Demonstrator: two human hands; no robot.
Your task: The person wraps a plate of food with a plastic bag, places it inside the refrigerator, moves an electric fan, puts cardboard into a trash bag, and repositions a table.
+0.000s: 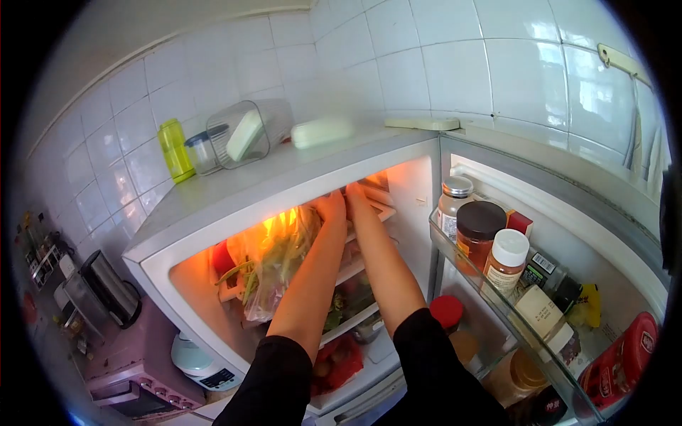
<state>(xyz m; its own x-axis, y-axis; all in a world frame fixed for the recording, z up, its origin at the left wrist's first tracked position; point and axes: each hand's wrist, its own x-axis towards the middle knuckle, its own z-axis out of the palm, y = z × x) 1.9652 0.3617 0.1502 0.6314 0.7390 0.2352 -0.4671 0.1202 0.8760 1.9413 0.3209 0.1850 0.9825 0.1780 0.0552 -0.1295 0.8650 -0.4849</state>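
Note:
Both my arms reach into the lit top part of an open refrigerator (419,184). My left hand (330,206) is beside a clear plastic bag of leafy green vegetables (280,255) on the upper shelf. Close against it, a little to the right, my right hand (353,193) is deep inside near the back. The fingers of both hands are hidden in the fridge, so what they touch or hold cannot be made out. A red item (222,257) shows left of the bag. Greens (344,302) lie in the compartment below.
The open fridge door (554,184) holds jars on the right, including a white-lidded jar (508,252) and a red container (625,358). On the fridge top stand a yellow-green bottle (175,150) and a clear bin (241,135). A pink oven (142,355) is at left.

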